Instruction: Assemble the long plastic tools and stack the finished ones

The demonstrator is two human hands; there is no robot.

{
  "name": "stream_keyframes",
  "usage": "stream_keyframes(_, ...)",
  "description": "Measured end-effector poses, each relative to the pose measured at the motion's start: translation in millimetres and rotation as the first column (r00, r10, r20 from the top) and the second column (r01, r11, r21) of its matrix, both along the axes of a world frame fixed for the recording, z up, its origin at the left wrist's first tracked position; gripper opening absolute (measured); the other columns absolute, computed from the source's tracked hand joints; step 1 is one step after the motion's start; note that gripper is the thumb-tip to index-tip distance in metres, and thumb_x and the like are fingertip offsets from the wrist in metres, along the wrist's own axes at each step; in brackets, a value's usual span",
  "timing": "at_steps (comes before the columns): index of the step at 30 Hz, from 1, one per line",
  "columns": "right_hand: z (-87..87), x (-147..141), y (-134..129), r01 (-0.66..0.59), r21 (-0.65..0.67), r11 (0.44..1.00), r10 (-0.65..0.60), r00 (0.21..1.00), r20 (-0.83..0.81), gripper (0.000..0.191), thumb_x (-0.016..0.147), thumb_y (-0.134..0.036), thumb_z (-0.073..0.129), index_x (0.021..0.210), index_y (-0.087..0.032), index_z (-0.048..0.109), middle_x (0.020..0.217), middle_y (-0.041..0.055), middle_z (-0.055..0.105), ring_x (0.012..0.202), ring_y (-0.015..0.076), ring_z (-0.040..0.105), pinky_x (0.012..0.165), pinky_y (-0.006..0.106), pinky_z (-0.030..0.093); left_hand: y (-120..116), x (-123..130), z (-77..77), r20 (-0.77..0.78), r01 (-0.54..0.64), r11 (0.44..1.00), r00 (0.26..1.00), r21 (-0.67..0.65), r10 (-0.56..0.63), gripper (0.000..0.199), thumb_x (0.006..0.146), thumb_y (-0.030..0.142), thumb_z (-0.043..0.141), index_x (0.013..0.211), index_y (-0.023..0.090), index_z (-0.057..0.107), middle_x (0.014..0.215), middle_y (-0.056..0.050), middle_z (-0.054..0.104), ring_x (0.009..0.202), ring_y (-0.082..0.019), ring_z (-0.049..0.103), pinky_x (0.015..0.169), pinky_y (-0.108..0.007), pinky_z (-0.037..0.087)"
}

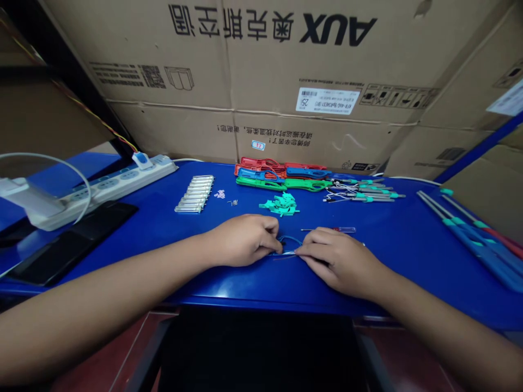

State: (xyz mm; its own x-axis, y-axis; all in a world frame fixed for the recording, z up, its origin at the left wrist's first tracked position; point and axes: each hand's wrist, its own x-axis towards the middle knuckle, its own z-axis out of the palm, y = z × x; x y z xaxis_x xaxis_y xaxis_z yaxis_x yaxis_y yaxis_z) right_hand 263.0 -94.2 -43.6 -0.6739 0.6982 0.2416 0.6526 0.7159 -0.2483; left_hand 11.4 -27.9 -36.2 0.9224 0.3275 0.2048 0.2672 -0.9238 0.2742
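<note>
Your left hand (246,240) and right hand (337,258) pinch the thin wires (288,252) between almost closed fingertips, with the screwdriver (345,230) just past your right fingers and green bits (281,204) beyond both.

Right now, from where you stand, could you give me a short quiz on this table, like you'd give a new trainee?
1. Multiple choice: what stretches between the fingers of the left hand and those of the right hand?
A) a screwdriver
B) thin wires
C) a phone cable

2. True or false: the green plastic pieces lie nearer to the person than the red plastic pieces.

3. Fill in the blank: the white power strip lies on the person's ____ side.

Key: 1 B; 2 true; 3 left.
</note>
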Motion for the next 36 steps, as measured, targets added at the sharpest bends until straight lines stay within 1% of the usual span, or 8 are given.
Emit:
stream_keyframes(4, -1.6, 2, -2, -0.016, 0.015, 1.0, 0.016, 1.0, -0.02, 0.024, 0.098, -0.018, 0.049, 0.103, -0.02, 0.073, 0.095, 0.0069, 0.067, 0.085, 0.0189, 0.059, 0.077, 0.034, 0.047, -2, 0, 2.4, -0.021, 0.0, 1.0, 1.0, 0.029, 0.001, 0.028, 0.091, 0.013, 0.056, 0.104, 0.026, 0.077, 0.094, -0.004, 0.063, 0.081, -0.015, 0.062, 0.071, -0.026, 0.05)
stream_keyframes(7, -0.3, -1, -1, -0.005, 0.013, 1.0, 0.005, 1.0, 0.002, 0.024, 0.098, -0.019, 0.048, 0.105, -0.019, 0.072, 0.095, 0.0075, 0.068, 0.086, 0.02, 0.059, 0.077, 0.035, 0.047, -1, 0, 2.7, -0.016, 0.002, 1.0, 1.0, -0.012, -0.002, 0.027, 0.091, 0.012, 0.056, 0.103, 0.025, 0.077, 0.094, -0.003, 0.062, 0.081, -0.014, 0.061, 0.071, -0.025, 0.049)
stream_keyframes(10, 0.9, -7, 1, 0.04, -0.062, 0.997, -0.042, 0.999, -0.028, 0.02, 0.096, -0.02, 0.053, 0.105, -0.02, 0.071, 0.094, 0.0064, 0.069, 0.088, 0.0202, 0.059, 0.082, 0.037, 0.047, 0, 1, 1.1, 0.014, 0.006, 0.997, 1.0, -0.072, -0.005, 0.024, 0.091, 0.012, 0.056, 0.1, 0.023, 0.076, 0.094, -0.004, 0.06, 0.08, -0.013, 0.061, 0.072, -0.025, 0.049)
stream_keyframes(15, 6.0, -14, 8, 0.123, -0.211, 0.97, -0.136, 0.989, -0.052, 0.013, 0.092, -0.017, 0.056, 0.091, -0.02, 0.069, 0.091, 0.0045, 0.067, 0.089, 0.0197, 0.058, 0.081, 0.035, 0.045, 1, 3, -0.5, 0.038, -0.004, 0.991, 0.999, -0.132, 0.009, 0.021, 0.091, 0.013, 0.057, 0.099, 0.02, 0.075, 0.093, -0.004, 0.058, 0.082, -0.013, 0.06, 0.075, -0.024, 0.048)
stream_keyframes(18, 11.0, -16, 12, 0.131, -0.28, 0.951, -0.146, 0.989, -0.035, 0.012, 0.092, -0.014, 0.056, 0.091, -0.02, 0.067, 0.091, 0.0034, 0.068, 0.09, 0.0189, 0.058, 0.084, 0.036, 0.043, 1, 3, -0.5, 0.045, 0.002, 0.989, 0.999, -0.15, 0.005, 0.021, 0.091, 0.012, 0.057, 0.099, 0.02, 0.075, 0.092, -0.004, 0.058, 0.082, -0.013, 0.059, 0.074, -0.022, 0.047)
stream_keyframes(20, 13.3, -17, 14, 0.119, -0.295, 0.948, -0.13, 0.991, -0.018, 0.013, 0.092, -0.013, 0.055, 0.09, -0.02, 0.066, 0.092, 0.0034, 0.067, 0.09, 0.0189, 0.058, 0.084, 0.036, 0.043, 1, 3, -0.8, 0.045, 0.002, 0.986, 0.999, -0.165, 0.006, 0.02, 0.091, 0.012, 0.057, 0.098, 0.02, 0.075, 0.092, -0.004, 0.058, 0.082, -0.012, 0.059, 0.075, -0.022, 0.047)
stream_keyframes(31, 12.1, -16, 11, 0.12, -0.211, 0.97, -0.12, 0.993, 0.015, 0.014, 0.09, -0.013, 0.054, 0.091, -0.019, 0.066, 0.09, 0.0044, 0.066, 0.085, 0.019, 0.058, 0.078, 0.034, 0.044, 3, 3, -2.9, 0.045, -0.003, 0.977, 0.999, -0.212, 0.012, 0.021, 0.09, 0.01, 0.057, 0.097, 0.02, 0.074, 0.093, -0.003, 0.057, 0.083, -0.013, 0.058, 0.076, -0.024, 0.047)
stream_keyframes(36, 10.4, -9, 10, -0.016, -0.09, 0.996, 0.024, 0.996, 0.089, 0.021, 0.095, -0.016, 0.049, 0.099, -0.018, 0.069, 0.093, 0.0073, 0.065, 0.085, 0.0197, 0.057, 0.078, 0.035, 0.046, 2, 3, -2.5, 0.042, -0.019, 0.979, 0.999, -0.202, 0.028, 0.021, 0.088, 0.009, 0.058, 0.096, 0.021, 0.074, 0.093, -0.003, 0.058, 0.083, -0.013, 0.059, 0.077, -0.024, 0.047)
